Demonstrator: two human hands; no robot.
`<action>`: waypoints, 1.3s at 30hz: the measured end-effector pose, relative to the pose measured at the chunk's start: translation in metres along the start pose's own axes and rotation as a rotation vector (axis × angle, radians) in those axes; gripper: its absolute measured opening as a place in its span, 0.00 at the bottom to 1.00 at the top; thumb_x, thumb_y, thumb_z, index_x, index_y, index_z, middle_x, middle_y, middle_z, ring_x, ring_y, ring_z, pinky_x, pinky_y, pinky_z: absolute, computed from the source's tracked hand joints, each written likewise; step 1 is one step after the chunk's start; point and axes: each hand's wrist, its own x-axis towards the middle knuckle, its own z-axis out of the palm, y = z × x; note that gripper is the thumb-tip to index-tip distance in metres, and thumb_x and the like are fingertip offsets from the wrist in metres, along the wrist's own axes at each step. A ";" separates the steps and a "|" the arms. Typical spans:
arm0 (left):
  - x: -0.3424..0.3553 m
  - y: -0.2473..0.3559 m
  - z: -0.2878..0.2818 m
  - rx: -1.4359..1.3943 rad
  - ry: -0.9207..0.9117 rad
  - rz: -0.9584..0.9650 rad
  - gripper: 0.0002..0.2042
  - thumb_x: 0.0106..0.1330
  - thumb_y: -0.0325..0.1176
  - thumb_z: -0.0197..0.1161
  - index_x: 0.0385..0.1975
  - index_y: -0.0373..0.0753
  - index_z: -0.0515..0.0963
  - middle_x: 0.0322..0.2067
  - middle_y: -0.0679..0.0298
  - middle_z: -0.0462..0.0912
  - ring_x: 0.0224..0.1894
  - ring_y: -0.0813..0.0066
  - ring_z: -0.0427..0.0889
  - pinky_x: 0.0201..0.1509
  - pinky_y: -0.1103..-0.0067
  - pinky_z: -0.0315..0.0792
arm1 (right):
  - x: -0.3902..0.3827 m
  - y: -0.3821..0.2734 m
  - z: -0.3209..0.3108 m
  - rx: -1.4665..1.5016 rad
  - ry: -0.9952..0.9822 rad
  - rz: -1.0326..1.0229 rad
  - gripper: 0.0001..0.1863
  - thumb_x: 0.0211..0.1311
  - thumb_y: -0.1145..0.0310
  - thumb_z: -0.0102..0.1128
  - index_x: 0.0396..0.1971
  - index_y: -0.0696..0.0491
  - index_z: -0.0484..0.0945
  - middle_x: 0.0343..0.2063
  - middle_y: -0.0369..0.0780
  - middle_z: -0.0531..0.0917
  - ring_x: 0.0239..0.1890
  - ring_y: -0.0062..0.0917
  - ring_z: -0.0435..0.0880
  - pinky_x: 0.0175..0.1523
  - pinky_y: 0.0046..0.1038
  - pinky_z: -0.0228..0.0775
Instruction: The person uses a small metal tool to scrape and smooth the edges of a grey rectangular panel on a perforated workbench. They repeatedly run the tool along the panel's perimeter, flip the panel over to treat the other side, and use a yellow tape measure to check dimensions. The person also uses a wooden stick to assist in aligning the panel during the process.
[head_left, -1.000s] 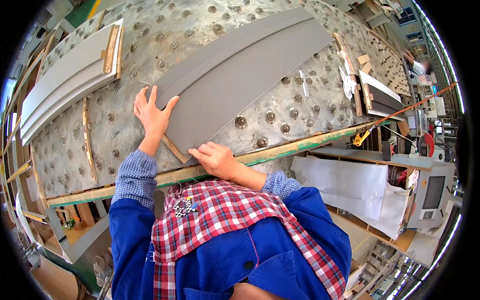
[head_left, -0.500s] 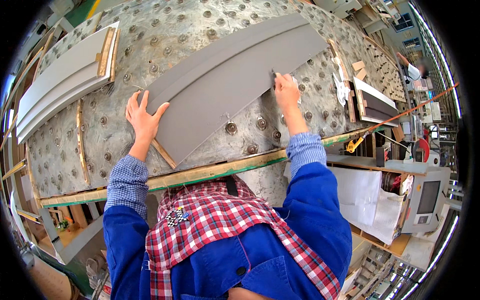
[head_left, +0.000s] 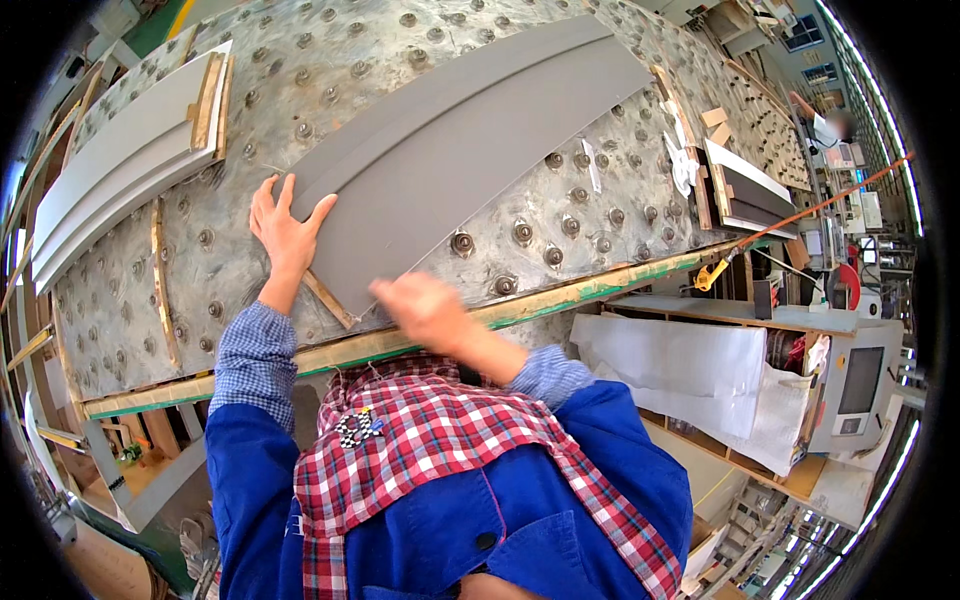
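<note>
Gray ridged panel (head_left: 450, 160) lies slanted on our metal ball table (head_left: 280, 100). Our left hand (head_left: 286, 238) spreads its fingers at its left end, above a wood strip (head_left: 328, 298). Our right hand (head_left: 422, 312) is blurry by the near corner; we can't tell its grip. White panels (head_left: 120, 165) sit left; a second strip (head_left: 670, 95) lies by the far end.

no text, label, number or sign is legible: the white marking (head_left: 296, 525) on the blue jacket (head_left: 430, 520), partly covered by the checked apron strap (head_left: 325, 545), is incomplete, and the pale patch (head_left: 851, 425) below the dark screen (head_left: 861, 380) of the grey cabinet (head_left: 828, 425) is too small to read.
</note>
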 end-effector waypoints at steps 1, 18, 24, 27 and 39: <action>-0.002 -0.003 -0.001 0.001 0.010 0.001 0.34 0.52 0.58 0.67 0.53 0.39 0.75 0.58 0.55 0.66 0.63 0.56 0.59 0.67 0.60 0.47 | 0.009 0.019 -0.018 -0.124 0.040 0.007 0.10 0.54 0.73 0.55 0.38 0.52 0.77 0.21 0.40 0.74 0.24 0.33 0.75 0.29 0.34 0.70; -0.002 0.003 0.003 -0.022 -0.001 -0.006 0.35 0.51 0.61 0.65 0.52 0.39 0.76 0.59 0.55 0.63 0.65 0.57 0.56 0.69 0.59 0.42 | -0.018 -0.054 0.049 0.124 -0.143 -0.064 0.21 0.46 0.77 0.56 0.46 0.53 0.77 0.26 0.39 0.77 0.27 0.31 0.78 0.30 0.31 0.73; -0.003 -0.002 0.010 -0.013 0.060 0.023 0.34 0.52 0.60 0.66 0.52 0.39 0.76 0.58 0.55 0.66 0.63 0.57 0.58 0.66 0.59 0.45 | 0.005 0.076 -0.033 -0.256 0.183 0.402 0.07 0.65 0.73 0.50 0.38 0.54 0.77 0.23 0.42 0.75 0.25 0.36 0.74 0.29 0.36 0.68; -0.004 0.003 0.010 0.010 0.037 0.007 0.35 0.52 0.61 0.66 0.52 0.39 0.76 0.58 0.55 0.65 0.63 0.57 0.58 0.67 0.60 0.45 | 0.003 0.091 -0.038 -0.324 0.240 0.389 0.10 0.63 0.73 0.52 0.42 0.55 0.78 0.23 0.41 0.75 0.23 0.35 0.74 0.27 0.34 0.68; -0.004 0.003 0.005 -0.031 0.005 -0.029 0.36 0.50 0.61 0.66 0.51 0.38 0.77 0.58 0.56 0.64 0.64 0.59 0.56 0.68 0.60 0.43 | 0.003 -0.021 0.012 -0.016 -0.040 0.009 0.13 0.54 0.75 0.57 0.41 0.54 0.79 0.25 0.40 0.76 0.28 0.32 0.78 0.31 0.33 0.73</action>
